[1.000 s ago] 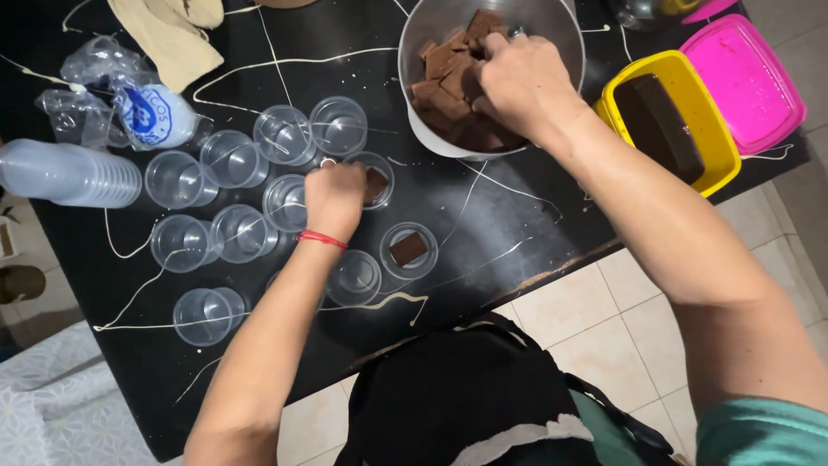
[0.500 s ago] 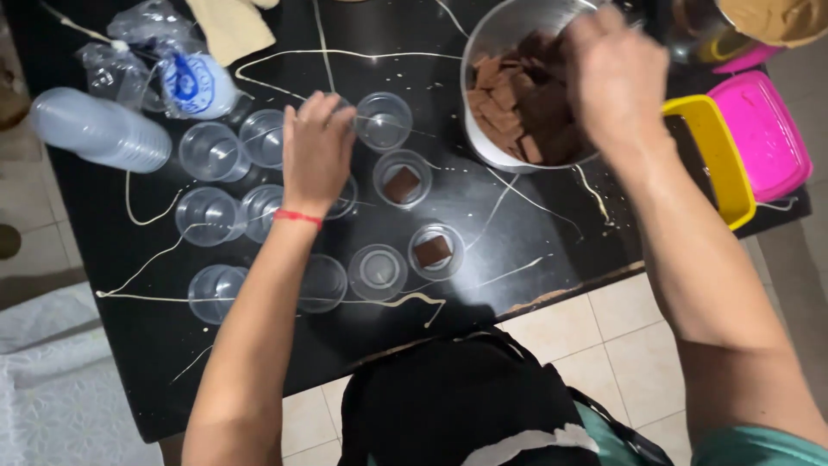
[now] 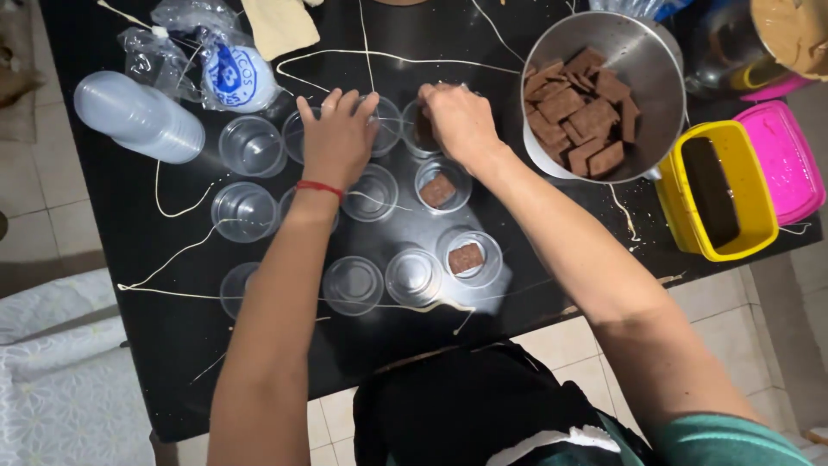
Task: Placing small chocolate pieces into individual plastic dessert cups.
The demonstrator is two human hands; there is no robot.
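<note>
Since the earlier frame, the right hand [image 3: 460, 121] has left the metal bowl [image 3: 642, 60] and now pinches a brown piece into a clear cup [image 3: 420, 129] beside that bowl. Left hand [image 3: 338, 138], fingers spread open, rests flat on neighbouring cups.

Hands over clear cups beside the metal bowl [image 3: 649, 62]

Left of the bowl, the right hand [image 3: 457, 121] lowers a brown biscuit into a clear plastic cup [image 3: 420, 129]; further left, the left hand [image 3: 338, 140] rests on neighbouring cups.
</note>
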